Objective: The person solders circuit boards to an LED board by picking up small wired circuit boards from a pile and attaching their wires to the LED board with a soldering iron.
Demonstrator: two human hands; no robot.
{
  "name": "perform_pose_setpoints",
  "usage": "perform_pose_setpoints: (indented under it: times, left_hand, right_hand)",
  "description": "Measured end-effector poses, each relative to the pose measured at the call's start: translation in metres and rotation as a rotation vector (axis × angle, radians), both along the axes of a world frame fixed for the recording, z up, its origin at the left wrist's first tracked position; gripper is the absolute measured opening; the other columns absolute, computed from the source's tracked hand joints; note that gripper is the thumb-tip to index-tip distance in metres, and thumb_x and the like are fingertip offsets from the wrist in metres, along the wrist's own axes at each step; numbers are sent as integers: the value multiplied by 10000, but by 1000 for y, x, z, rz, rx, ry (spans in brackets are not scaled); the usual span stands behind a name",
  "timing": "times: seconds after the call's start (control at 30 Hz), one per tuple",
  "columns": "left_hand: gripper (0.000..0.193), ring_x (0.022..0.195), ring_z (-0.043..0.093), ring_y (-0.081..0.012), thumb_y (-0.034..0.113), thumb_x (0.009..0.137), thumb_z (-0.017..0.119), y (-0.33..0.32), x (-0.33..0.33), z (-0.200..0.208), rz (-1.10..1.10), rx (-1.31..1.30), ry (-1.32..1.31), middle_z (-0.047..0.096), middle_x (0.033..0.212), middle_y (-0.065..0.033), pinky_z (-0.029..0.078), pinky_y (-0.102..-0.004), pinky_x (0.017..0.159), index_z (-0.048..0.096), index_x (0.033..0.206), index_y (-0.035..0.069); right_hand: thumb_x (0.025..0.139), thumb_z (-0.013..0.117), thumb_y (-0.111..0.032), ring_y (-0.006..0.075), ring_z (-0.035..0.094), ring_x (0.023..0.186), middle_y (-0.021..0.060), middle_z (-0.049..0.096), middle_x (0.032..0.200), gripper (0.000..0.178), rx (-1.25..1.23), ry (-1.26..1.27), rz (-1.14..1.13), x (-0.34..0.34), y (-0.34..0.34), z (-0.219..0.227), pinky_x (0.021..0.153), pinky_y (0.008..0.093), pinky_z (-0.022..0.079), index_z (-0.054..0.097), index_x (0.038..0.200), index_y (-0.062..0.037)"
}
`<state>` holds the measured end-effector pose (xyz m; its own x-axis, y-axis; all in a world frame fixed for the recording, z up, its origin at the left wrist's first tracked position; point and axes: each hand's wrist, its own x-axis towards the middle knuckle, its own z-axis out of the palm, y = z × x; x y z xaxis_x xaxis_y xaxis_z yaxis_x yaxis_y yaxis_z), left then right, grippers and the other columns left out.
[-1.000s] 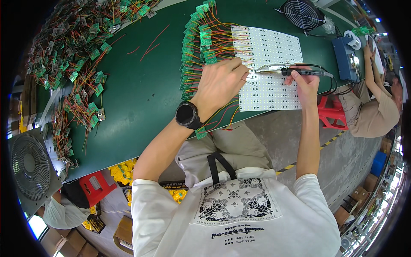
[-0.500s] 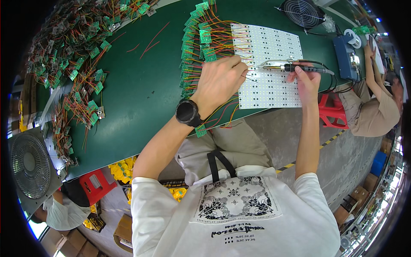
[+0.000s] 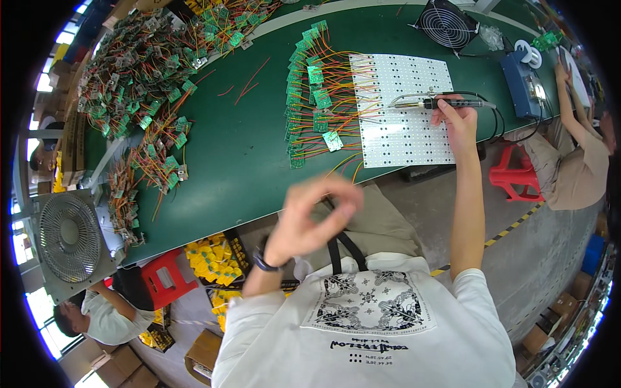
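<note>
My right hand [image 3: 458, 121] is closed round a black soldering iron [image 3: 453, 103], whose tip points left over a white panel [image 3: 404, 145] dotted with rows of small squares. A thin metal tube runs along the iron toward its tip. Red and yellow wires [image 3: 346, 84] link the panel's left part to a column of small green circuit boards [image 3: 294, 110]. Nearer my body, my left hand [image 3: 314, 220] hovers by the table's front edge with bent fingers, smeared by motion. Wires at the panel's lower left run toward it; whether it holds anything is unclear.
A large heap of wired green boards [image 3: 142, 71] covers the table's left end. A black fan [image 3: 446, 24], a blue soldering station [image 3: 522, 84] and a solder spool [image 3: 530, 55] stand at the back right. Loose red wires [image 3: 249, 81] lie mid-table. Other people sit at both sides.
My left hand has left the panel's left edge and come back toward my body. The soldering iron stays over the panel in my right hand. The view has shifted slightly.
</note>
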<state>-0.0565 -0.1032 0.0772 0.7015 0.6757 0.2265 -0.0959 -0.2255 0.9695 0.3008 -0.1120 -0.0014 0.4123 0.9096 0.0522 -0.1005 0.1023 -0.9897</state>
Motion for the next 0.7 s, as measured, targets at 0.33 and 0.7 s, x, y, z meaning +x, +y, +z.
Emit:
perform_pose_setpoints:
  times: [0.33, 0.7]
  left_hand:
    - [453, 1124, 593, -212, 35, 905, 641, -71, 15, -140, 316, -867, -172, 543, 1235, -147, 484, -312, 895, 432, 1302, -21]
    - [172, 645, 633, -104, 120, 936, 636, -43, -5, -44, 434, -434, 385, 685, 831, -70, 505, -227, 607, 616, 1031, -23]
  right_hand:
    - [857, 692, -80, 170, 616, 599, 106, 648, 739, 201, 41, 35, 5, -1, 2, -1, 559, 274, 464, 634, 992, 57]
    - [861, 691, -88, 154, 610, 607, 99, 643, 732, 192, 47, 128, -25, -6, 12, 4, 568, 254, 463, 633, 983, 48]
